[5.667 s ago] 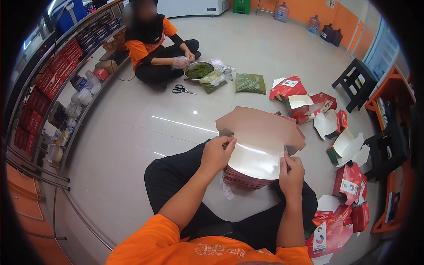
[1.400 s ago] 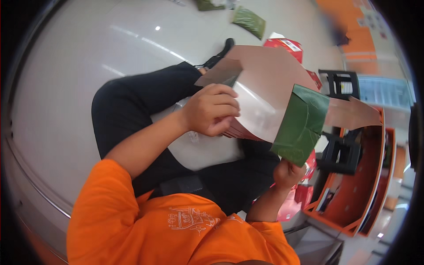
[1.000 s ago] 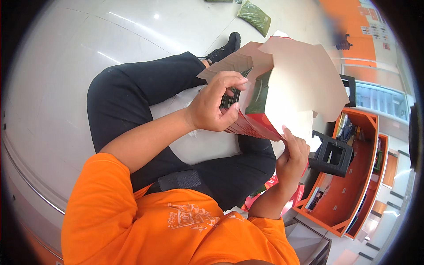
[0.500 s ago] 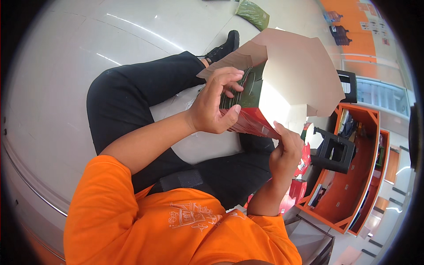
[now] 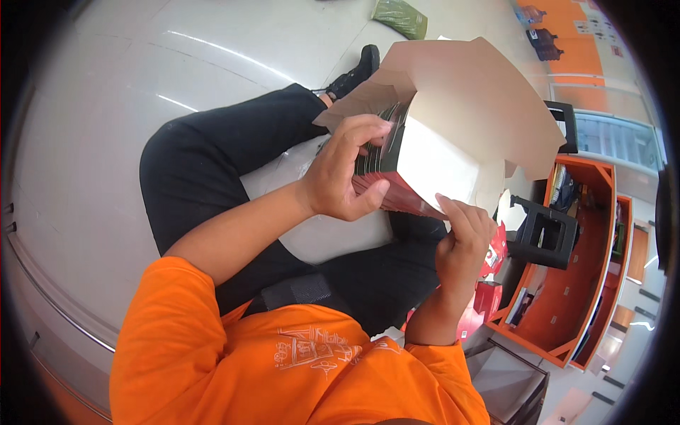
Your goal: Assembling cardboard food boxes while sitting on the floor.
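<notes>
A stack of nested cardboard cartons (image 5: 438, 166) with pale, wide-spread flaps stands tilted in front of me above my lap. Its inner side is white, while dark green and red layered edges show at its left. My left hand (image 5: 345, 170) grips those layered edges, thumb on the near side and fingers curled over the far side. At the near right corner, my right hand (image 5: 464, 230) pinches the rim of the cartons between thumb and fingers. How many layers this pinch takes in is not visible.
Red cartons (image 5: 487, 301) lie beyond my right forearm. Further right are a black plastic stool (image 5: 545, 234) and an orange shelf (image 5: 567, 290) with items in it. A green plastic package (image 5: 400, 18) rests on the tiled floor (image 5: 99, 177) ahead. My legs are folded around the work.
The top carton has tilted and its green outer wall no longer shows; the stack's layered edges are now more exposed. Both hands keep their hold, the right one shifted slightly rightward.
</notes>
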`<act>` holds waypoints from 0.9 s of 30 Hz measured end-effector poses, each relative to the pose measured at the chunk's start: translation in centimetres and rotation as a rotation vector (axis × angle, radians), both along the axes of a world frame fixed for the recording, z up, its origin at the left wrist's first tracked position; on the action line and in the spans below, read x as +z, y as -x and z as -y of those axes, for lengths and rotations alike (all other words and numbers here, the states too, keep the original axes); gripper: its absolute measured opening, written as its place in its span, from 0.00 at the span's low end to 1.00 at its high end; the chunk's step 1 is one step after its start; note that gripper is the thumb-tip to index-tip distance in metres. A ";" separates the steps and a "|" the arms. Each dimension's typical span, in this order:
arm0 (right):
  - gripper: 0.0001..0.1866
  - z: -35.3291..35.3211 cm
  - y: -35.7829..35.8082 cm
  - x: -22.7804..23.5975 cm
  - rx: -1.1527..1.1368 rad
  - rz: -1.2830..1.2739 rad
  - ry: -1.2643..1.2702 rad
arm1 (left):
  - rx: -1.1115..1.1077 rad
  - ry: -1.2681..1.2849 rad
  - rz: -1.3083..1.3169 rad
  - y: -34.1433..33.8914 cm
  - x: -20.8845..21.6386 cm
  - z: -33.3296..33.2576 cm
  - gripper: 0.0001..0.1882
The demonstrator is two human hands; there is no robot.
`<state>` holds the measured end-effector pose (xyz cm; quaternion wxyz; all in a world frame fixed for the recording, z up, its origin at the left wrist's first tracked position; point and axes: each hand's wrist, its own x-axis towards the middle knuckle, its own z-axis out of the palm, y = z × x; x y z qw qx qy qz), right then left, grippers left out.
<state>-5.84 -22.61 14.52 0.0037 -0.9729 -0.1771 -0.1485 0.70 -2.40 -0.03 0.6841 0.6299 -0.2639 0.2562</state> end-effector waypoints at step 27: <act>0.20 7.2 0.8 -8.1 -0.098 -0.159 -1.563 | 0.231 -0.925 0.337 0.1 8.1 -2.4 0.12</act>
